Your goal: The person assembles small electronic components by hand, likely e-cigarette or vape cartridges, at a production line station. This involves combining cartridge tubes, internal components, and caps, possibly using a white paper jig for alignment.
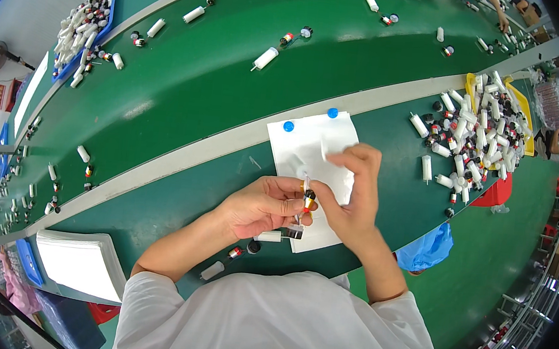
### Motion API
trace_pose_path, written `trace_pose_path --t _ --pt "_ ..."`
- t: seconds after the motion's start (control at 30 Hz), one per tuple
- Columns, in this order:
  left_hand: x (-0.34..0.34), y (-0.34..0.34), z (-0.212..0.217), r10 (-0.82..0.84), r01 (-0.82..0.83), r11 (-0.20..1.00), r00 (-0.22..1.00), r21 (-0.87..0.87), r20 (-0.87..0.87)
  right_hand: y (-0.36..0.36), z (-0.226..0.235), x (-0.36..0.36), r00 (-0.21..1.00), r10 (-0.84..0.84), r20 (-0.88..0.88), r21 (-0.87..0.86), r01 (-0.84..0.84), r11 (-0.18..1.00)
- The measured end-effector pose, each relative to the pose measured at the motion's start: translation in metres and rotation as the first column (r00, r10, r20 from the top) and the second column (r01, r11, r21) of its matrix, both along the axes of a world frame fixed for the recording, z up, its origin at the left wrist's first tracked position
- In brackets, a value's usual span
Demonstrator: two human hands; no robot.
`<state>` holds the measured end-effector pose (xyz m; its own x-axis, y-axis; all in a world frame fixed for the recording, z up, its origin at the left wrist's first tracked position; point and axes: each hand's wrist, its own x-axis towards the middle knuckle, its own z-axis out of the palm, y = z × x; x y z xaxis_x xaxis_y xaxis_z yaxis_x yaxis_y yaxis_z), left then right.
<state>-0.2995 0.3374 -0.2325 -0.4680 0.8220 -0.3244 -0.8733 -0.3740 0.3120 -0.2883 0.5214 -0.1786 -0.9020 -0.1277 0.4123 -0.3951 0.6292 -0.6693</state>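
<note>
My left hand (256, 206) is closed round a small banded cylinder (309, 200) in black, red and yellow, held upright over white paper sheets (318, 223). My right hand (359, 190) is beside it, thumb close to the cylinder's top, forefinger raised and blurred by motion. A whitish smear shows at that fingertip; I cannot make out what it is. Under my left hand are a black-and-clear cap (294, 231) and a white cylinder (269, 236). Nearer me lie a black cap (253, 247), another banded cylinder (236, 253) and a white tube (212, 271).
Two blue round pieces (288, 126) rest on the paper's far edge. At right, a yellow tray (522, 108) spills white cylinders and caps. A green conveyor belt (194, 77) carries scattered parts beyond a pale rail (179, 160). A paper stack (76, 262) lies left; a blue tray (110, 17) stands far left.
</note>
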Motion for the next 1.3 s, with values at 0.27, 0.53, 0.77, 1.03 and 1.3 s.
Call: trace_pose_path --t 0.27,0.53,0.77,1.03,1.3 --pt "0.007 0.011 0.011 0.226 -0.348 0.9 0.887 -0.262 -0.402 -0.002 -0.013 0.037 0.79 0.34 0.51 -0.831 0.352 0.431" --pt "0.013 0.021 0.007 0.197 -0.493 0.85 0.624 -0.184 -0.756 0.004 -0.038 0.042 0.812 0.144 0.566 -0.705 0.385 0.595" --pt "-0.007 0.011 0.018 -0.003 -0.432 0.872 0.465 -0.23 -0.885 0.039 -0.039 0.015 0.487 0.536 0.69 -0.722 0.409 0.558" --pt "-0.085 -0.065 0.002 -0.525 -0.885 -0.042 0.414 -0.463 -0.744 0.04 -0.049 0.035 0.942 0.107 0.319 0.252 -0.193 0.948" --pt "-0.136 -0.088 -0.052 -0.915 -0.972 -0.2 0.229 -0.12 -0.333 0.032 -0.042 0.037 0.938 0.16 0.306 0.389 -0.277 0.878"
